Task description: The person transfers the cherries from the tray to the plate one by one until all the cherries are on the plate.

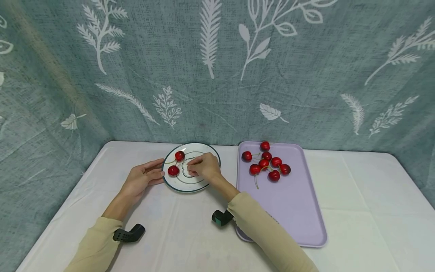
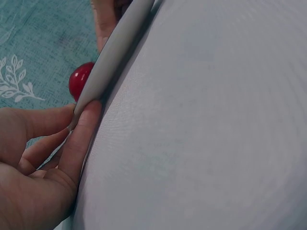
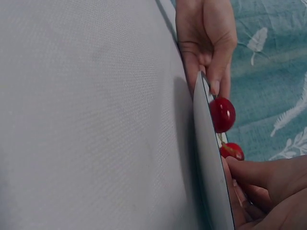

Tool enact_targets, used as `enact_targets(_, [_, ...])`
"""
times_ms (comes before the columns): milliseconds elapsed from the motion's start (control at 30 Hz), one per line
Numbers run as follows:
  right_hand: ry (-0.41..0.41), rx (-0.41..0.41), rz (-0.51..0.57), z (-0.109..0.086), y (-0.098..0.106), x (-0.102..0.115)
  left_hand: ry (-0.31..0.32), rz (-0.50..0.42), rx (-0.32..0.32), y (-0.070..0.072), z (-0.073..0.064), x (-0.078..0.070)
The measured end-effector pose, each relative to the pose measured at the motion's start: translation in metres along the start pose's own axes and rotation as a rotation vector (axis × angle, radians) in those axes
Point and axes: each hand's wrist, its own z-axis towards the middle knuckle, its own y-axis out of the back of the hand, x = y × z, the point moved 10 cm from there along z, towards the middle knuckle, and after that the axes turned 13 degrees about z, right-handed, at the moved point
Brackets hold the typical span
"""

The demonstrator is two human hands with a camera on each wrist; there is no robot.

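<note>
A white plate (image 1: 185,186) with a dark rim lies on the table, with two red cherries on its left part, one cherry (image 1: 179,156) behind the other (image 1: 173,170). My left hand (image 1: 141,179) pinches the plate's left edge, thumb on top and fingers at the side and below, as the left wrist view shows. Over the plate's middle, my right hand (image 1: 205,168) reaches down with bent fingers, the fingertips close to its surface. Whether anything lies between those fingertips is hidden. In the right wrist view, a cherry (image 3: 232,151) appears just beyond the right fingertips.
To the right lies a lilac tray (image 1: 295,215) with several cherries (image 1: 273,175) grouped in its far half, some with stems. My right forearm crosses the tray's near left corner. A patterned green cloth (image 1: 204,109) hangs behind the white table.
</note>
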Motion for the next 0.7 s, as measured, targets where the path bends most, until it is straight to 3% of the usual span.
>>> enact_targets(567, [-0.019,0.040,0.027,0.000,0.004,0.009,0.006,0.020,-0.009,0.001,0.003,0.003])
enact_targets(700, [-0.032,0.056,0.101,0.004,0.013,0.019,0.009,0.021,-0.009,0.001,0.003,0.003])
